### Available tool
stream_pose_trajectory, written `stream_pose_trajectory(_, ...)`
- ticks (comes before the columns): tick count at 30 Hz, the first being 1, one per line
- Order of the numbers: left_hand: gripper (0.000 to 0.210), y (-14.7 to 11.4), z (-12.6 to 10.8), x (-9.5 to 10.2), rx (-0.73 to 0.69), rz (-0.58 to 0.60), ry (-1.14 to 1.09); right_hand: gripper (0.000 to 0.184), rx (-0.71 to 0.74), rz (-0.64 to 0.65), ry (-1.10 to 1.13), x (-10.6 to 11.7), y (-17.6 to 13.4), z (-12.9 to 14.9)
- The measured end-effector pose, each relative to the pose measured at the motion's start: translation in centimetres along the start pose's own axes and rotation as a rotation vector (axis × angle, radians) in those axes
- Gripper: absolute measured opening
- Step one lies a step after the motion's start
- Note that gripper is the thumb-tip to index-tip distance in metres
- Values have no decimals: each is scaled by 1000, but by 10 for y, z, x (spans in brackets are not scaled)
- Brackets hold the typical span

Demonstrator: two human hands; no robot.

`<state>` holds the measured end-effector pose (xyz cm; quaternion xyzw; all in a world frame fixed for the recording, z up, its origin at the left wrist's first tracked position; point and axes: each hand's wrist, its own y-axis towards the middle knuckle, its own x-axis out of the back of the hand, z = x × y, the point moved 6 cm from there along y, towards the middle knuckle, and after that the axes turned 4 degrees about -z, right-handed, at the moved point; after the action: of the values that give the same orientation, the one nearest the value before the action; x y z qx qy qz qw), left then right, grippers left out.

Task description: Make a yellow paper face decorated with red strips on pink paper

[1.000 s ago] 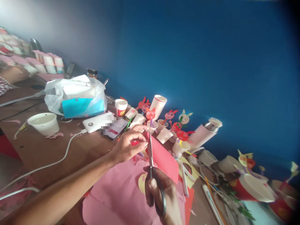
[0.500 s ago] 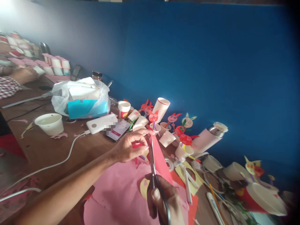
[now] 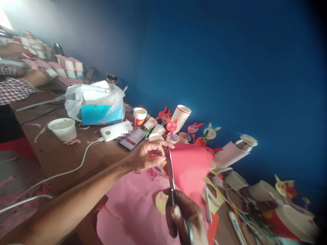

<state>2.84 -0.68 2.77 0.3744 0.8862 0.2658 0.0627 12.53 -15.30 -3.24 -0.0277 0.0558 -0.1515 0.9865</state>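
My left hand (image 3: 148, 156) pinches the left edge of a sheet of red paper (image 3: 192, 165) between thumb and fingers. The sheet faces me broadside, in front of the cups. In my right hand (image 3: 190, 212) is a pair of black-handled scissors (image 3: 171, 172), its blades pointing up along the paper's left side, tips near my left fingers. The blades look nearly closed. Beneath lies a large piece of pink paper (image 3: 130, 207) with a pale yellow paper disc (image 3: 161, 203) on it.
Behind the hands stand paper cups (image 3: 140, 116) with paper animal faces (image 3: 171, 126). A flask (image 3: 233, 153) leans at right. To the left are a phone (image 3: 132, 139), a white power bank (image 3: 115, 131), a white tub (image 3: 62, 129) and a plastic bag (image 3: 73, 102). A co-worker's hand (image 3: 41, 77) is farther left.
The red paper has swung from a narrow strip to a broad face, covering some cups behind it. The whole view has shifted slightly, moving the scene rightward.
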Motion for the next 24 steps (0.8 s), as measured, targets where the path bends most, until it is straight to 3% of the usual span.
stream_pose_trajectory(9,12,1,7,1,141,83,-210,51,-34,31,25,1,-2,-3)
stream_pose_trajectory(14,10,0,7,1,145,103,-269,43,21,47,18,4,-3,-4)
stream_pose_trajectory(24,7,-1,8,0,140,98,-328,45,12,41,-21,7,-4,-7)
